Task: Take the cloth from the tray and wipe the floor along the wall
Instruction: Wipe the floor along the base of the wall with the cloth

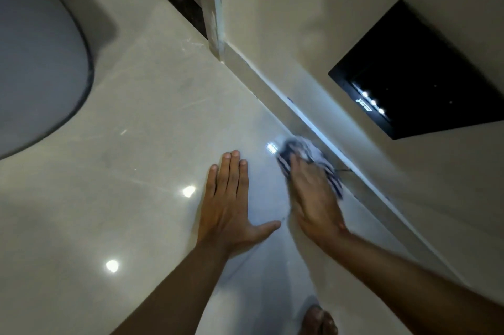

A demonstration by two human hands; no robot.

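A blue and white striped cloth [300, 150] lies bunched on the glossy pale floor [141, 105], right against the skirting of the wall [286, 34]. My right hand [313, 195] presses flat on the cloth, its fingers covering the near part; hand and cloth are blurred. My left hand [231, 203] rests flat on the floor just left of it, fingers spread, holding nothing. No tray is in view.
A black screen [417, 75] hangs on the wall above the cloth. A large grey rounded object [35, 61] stands at the far left. A doorway frame [215, 7] and dark threshold strip lie at the top. My bare foot [317, 319] shows at the bottom.
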